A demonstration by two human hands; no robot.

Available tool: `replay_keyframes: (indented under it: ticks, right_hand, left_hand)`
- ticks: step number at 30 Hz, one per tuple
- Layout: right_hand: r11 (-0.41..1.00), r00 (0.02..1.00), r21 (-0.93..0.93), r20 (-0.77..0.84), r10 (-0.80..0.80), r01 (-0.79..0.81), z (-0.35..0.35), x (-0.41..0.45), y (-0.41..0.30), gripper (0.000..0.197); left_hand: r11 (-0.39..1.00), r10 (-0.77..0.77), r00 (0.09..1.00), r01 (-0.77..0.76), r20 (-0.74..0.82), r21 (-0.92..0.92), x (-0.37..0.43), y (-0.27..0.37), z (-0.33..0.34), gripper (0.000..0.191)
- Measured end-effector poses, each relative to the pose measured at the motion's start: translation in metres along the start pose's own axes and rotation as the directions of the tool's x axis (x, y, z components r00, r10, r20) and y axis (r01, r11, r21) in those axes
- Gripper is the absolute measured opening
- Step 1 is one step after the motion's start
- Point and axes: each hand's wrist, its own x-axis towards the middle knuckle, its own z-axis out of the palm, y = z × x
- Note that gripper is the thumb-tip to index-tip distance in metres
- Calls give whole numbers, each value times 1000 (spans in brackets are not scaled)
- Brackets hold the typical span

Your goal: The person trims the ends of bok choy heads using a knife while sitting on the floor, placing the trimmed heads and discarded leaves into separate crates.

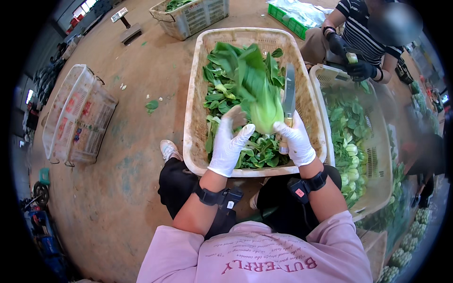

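Observation:
My left hand (228, 141), in a white glove, is partly blurred. Its fingers are apart beside a head of bok choy (266, 108), and nothing shows in its grasp. The bok choy hangs over the crate, leaves pointing away from me and blurred, its pale base near my right thumb. My right hand (295, 139), also white-gloved, grips a knife (289, 88) by its light handle, blade pointing away. Whether that hand also bears the bok choy's weight, I cannot tell. Beneath both hands, a dirty white plastic crate (193, 106) holds loose green leaves (217, 97).
Against the right side stands another crate (380, 177) of trimmed bok choy (350, 166). A person in black gloves (361, 70) works behind it. Stacked crates (79, 116) stand left; a platform scale (131, 33), a vegetable crate (191, 19) and a green crate (288, 21) are farther off.

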Motion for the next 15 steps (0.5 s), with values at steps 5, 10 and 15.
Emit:
replay_keyframes:
  ticks: [5,10,15]
  right_hand:
    - [932,973,-290,134,-187,219,10,-3,21,87]
    - [942,954,166,115,276,-292,12,-12,29,74]
    - [958,977,199,-20,213,-205,7,-12,31,62]
  left_hand:
    - [881,-256,966,246,29,-404,-6,6,6,48]
    - [878,-286,958,266,10,-397,-11,8,-2,41]
    - [940,-315,928,334,200,-73,-9,31,-7,44]
